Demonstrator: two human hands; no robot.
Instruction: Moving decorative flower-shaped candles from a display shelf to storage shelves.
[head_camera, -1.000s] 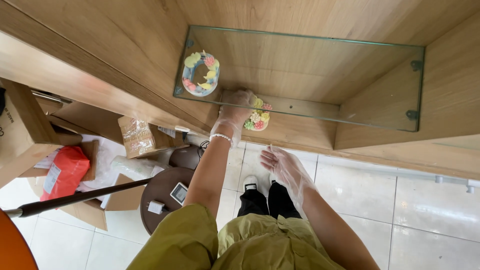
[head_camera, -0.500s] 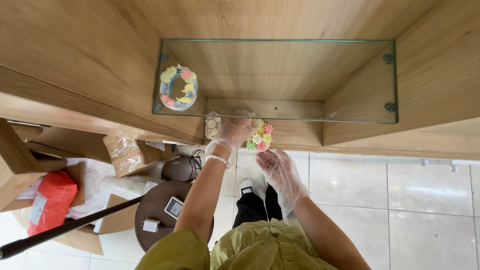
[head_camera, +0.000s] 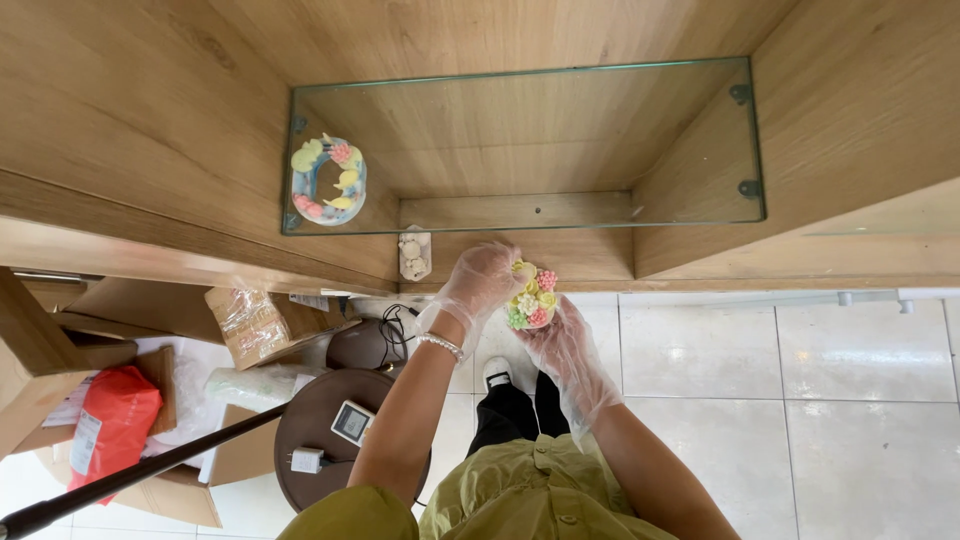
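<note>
Glass shelf (head_camera: 620, 140) already carries one ring cake (head_camera: 328, 181) at its left end. Left hand (head_camera: 480, 283) and right hand (head_camera: 560, 335), both gloved, cup a flower cake (head_camera: 530, 298) below the shelf's front edge, not yet set down.

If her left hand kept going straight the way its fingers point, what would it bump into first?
The left hand already touches the small flowered cake; beyond it, probably the wooden shelf edge under the glass shelf, though depth is unclear.

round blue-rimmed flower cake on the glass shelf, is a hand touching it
No, the round blue-rimmed flower cake sits alone on the glass shelf, apart from both hands.
</note>
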